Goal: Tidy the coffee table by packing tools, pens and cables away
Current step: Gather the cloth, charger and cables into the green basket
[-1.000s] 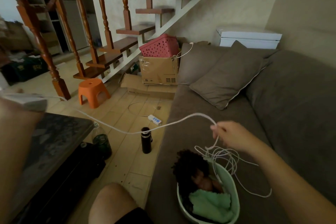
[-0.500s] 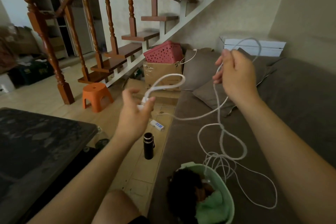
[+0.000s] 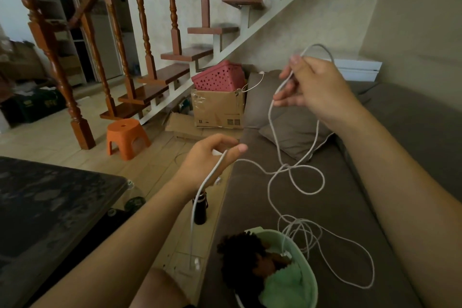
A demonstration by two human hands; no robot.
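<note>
Head view. Your left hand now sits lower than half a second ago, pinching the white cable, whose plug end dangles. Your right hand grips a raised loop. Coiling looks under way, with slack trailing over the sofa beside the green basket. Whether the mid-span crossing is a knot cannot be told.

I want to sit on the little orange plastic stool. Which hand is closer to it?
Left. The left hand, pinching the white cable, is just right of the orange plastic stool; the right hand grips the cable farther right, over the brown fabric sofa.
</note>
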